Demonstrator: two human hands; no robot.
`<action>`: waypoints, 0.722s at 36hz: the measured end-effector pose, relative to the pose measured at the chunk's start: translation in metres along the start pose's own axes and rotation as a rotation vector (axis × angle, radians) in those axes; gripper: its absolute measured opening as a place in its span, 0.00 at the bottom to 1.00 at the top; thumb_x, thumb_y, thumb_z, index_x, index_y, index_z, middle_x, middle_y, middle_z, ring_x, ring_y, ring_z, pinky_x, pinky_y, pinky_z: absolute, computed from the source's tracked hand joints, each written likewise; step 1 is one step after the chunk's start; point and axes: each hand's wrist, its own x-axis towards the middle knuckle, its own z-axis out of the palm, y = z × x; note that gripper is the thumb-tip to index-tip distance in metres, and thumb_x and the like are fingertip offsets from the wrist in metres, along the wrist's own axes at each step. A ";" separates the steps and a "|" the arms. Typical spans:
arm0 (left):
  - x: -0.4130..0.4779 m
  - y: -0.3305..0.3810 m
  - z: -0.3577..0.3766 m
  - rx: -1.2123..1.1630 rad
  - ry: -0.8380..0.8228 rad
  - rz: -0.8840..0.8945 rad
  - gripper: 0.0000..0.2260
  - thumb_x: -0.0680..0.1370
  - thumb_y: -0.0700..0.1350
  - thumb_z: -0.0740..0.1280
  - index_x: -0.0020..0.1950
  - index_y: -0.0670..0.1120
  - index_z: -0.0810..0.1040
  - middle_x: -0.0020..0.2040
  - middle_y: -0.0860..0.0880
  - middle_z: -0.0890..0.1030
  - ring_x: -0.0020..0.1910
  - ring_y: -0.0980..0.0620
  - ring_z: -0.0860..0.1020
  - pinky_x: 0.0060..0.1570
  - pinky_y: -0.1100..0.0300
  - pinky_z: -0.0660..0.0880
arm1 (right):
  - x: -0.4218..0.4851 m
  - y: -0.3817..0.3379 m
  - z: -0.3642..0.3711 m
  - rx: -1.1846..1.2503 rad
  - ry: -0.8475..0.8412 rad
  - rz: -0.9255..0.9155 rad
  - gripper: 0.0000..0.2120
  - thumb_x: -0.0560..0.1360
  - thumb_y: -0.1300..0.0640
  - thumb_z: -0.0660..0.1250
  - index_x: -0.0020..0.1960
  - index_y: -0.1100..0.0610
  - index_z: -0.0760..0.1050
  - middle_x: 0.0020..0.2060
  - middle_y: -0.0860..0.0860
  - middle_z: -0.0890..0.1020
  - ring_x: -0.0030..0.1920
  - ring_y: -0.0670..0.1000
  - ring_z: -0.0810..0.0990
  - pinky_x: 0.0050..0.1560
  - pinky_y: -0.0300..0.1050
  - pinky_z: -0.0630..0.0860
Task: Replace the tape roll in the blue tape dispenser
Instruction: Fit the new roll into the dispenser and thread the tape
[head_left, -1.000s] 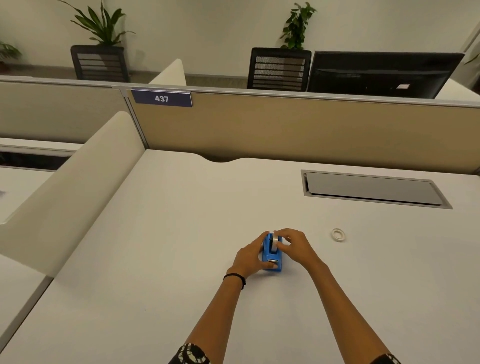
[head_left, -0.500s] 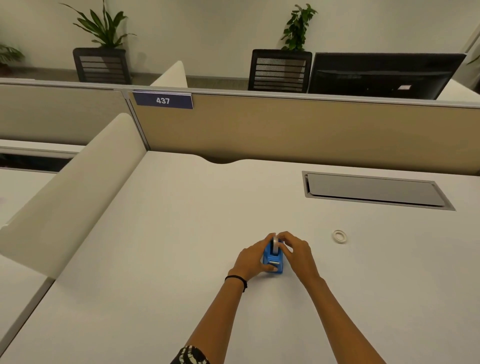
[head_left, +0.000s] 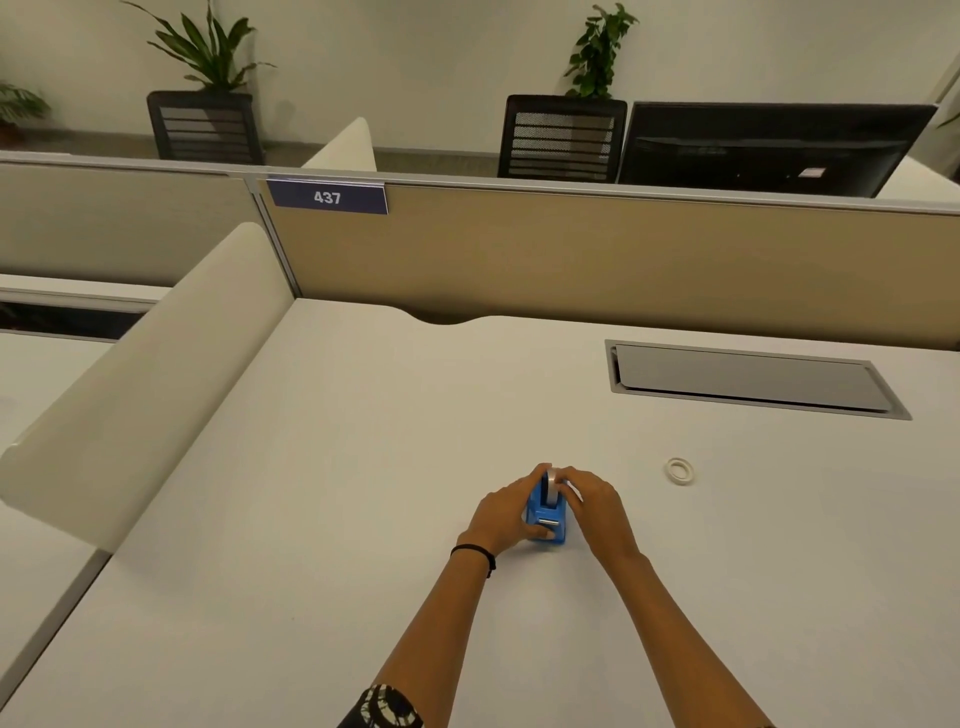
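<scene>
The blue tape dispenser (head_left: 548, 522) stands on the white desk (head_left: 363, 493) with its cutter end facing me. A clear tape roll (head_left: 550, 486) sits upright in its top slot. My left hand (head_left: 504, 517) grips the dispenser's left side, thumb near the cutter. My right hand (head_left: 597, 501) covers the right side, its fingertips pinching the top of the roll. A small white tape ring (head_left: 679, 471) lies flat on the desk to the right, apart from both hands.
A grey cable hatch (head_left: 753, 382) is set into the desk at the back right. A tan partition (head_left: 597, 260) with a sign reading 437 closes the far edge. A cream side divider (head_left: 140, 374) runs along the left.
My right hand's fingers have closed in over the top of the roll. The dispenser and my left hand stay in the same spot.
</scene>
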 end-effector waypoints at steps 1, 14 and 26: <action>0.000 0.000 0.000 0.003 0.000 -0.001 0.39 0.73 0.49 0.71 0.76 0.52 0.50 0.68 0.44 0.72 0.64 0.43 0.73 0.66 0.53 0.68 | 0.001 0.000 0.000 -0.006 -0.001 -0.003 0.09 0.76 0.62 0.62 0.55 0.62 0.76 0.50 0.59 0.83 0.49 0.56 0.81 0.53 0.39 0.73; -0.001 0.002 -0.001 0.007 0.000 -0.006 0.40 0.72 0.49 0.72 0.76 0.53 0.51 0.69 0.46 0.72 0.64 0.44 0.73 0.65 0.54 0.68 | -0.002 -0.006 -0.004 0.009 0.006 0.016 0.10 0.76 0.61 0.62 0.55 0.62 0.76 0.50 0.59 0.83 0.50 0.57 0.81 0.53 0.39 0.72; -0.002 0.001 -0.001 -0.009 0.012 0.009 0.39 0.72 0.49 0.72 0.76 0.53 0.52 0.69 0.46 0.72 0.65 0.43 0.73 0.67 0.53 0.67 | -0.002 -0.008 -0.007 0.027 -0.015 0.012 0.10 0.77 0.60 0.62 0.56 0.62 0.75 0.49 0.59 0.83 0.48 0.56 0.81 0.53 0.43 0.76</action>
